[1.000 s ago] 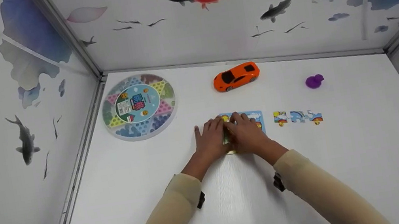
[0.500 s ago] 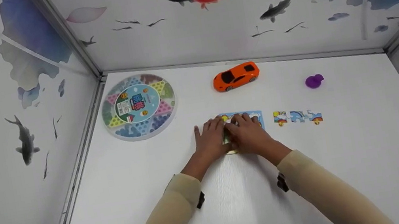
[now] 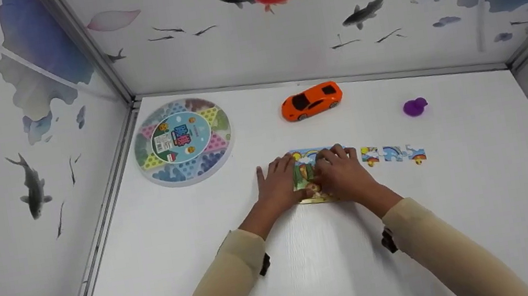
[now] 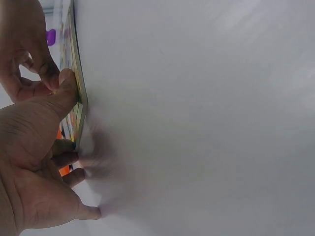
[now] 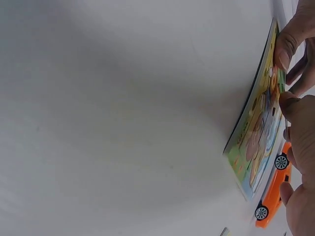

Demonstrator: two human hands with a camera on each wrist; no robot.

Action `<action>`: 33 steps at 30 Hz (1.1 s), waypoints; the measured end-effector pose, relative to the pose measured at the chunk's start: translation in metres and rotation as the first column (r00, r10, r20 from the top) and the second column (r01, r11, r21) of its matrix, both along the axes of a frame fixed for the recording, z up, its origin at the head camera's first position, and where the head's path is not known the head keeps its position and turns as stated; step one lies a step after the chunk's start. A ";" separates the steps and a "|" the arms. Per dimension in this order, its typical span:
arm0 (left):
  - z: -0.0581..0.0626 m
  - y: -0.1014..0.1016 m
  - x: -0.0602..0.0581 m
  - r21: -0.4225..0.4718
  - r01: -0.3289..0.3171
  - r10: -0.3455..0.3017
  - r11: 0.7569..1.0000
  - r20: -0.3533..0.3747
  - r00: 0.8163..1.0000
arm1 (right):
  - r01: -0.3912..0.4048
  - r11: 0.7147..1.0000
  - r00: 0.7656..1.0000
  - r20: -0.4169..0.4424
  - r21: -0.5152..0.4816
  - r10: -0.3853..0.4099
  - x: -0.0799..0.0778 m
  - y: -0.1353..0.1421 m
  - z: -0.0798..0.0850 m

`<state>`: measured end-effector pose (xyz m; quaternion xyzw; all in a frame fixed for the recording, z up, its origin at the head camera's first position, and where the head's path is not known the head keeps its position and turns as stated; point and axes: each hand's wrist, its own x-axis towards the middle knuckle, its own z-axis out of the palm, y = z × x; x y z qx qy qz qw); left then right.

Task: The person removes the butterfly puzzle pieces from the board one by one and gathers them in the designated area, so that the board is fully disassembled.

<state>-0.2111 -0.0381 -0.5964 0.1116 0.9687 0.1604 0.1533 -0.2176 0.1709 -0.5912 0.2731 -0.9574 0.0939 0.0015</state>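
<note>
A colourful jigsaw puzzle in a shallow tray lies flat before me, partly covered by both hands. My left hand steadies its left side. The left thumb presses on the tray's front edge in the left wrist view, while the other fingers spread along the side, some touching the table. My right hand is over the puzzle's right half, thumb and curled fingers pinching a small puzzle piece low over the picture. That piece is mostly hidden by the fingers. Several loose puzzle pieces lie in a row to the right.
On the white table, a round Chinese checkers box stands at the back left. An orange toy car is behind the puzzle, and a small purple toy is farther right. Printed panels wall in the back and sides.
My right hand has shifted right across the puzzle, uncovering more of the picture between the hands. The left hand and the loose pieces stay where they were.
</note>
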 end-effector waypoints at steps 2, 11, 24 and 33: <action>0.000 0.000 0.000 0.002 0.000 0.000 1.000 -0.002 1.000 | 0.002 1.000 1.000 0.000 -0.016 -0.002 0.000 0.007 0.000; 0.002 0.001 0.000 0.003 -0.007 0.007 1.000 0.009 1.000 | 0.005 0.994 1.000 -0.007 -0.111 -0.006 0.005 0.040 -0.003; 0.001 -0.001 0.000 0.032 0.002 -0.002 0.999 0.000 1.000 | 0.057 0.977 0.998 0.022 -0.204 -0.054 0.020 0.089 -0.006; 0.003 0.000 0.001 0.026 0.011 -0.011 1.000 0.002 1.000 | 0.094 0.977 0.995 0.045 -0.191 -0.087 0.027 0.111 -0.011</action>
